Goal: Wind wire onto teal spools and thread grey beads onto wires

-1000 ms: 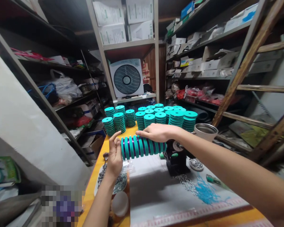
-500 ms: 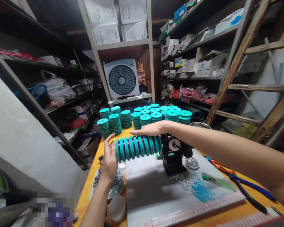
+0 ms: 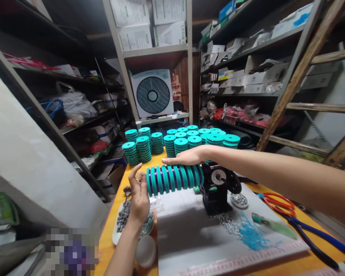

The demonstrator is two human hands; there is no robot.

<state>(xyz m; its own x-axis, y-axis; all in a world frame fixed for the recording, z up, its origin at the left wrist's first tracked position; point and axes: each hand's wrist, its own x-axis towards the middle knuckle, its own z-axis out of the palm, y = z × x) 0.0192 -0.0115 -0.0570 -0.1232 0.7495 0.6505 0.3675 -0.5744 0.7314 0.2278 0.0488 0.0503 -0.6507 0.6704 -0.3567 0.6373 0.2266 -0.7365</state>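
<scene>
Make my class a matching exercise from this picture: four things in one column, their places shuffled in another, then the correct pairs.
Things
1. Left hand
2. Fan
3. Blue strips
4. Right hand

Places
A. On the white board
B. Over the top of the teal row
C. At the teal row's end away from the black machine
D. On a shelf

Pairs: 1-C, 2-D, 3-A, 4-B

One camera rides on the worker's head, across the yellow table [image 3: 157, 159] from the box fan [image 3: 153, 94], facing the fan and tipped down. It's close in: the left hand [image 3: 140, 199] and right hand [image 3: 186, 155] show below the fan, arms entering from bottom and right. It takes in shelving [image 3: 244, 94] either side of the fan and a ladder [image 3: 319, 107] to its right.
</scene>
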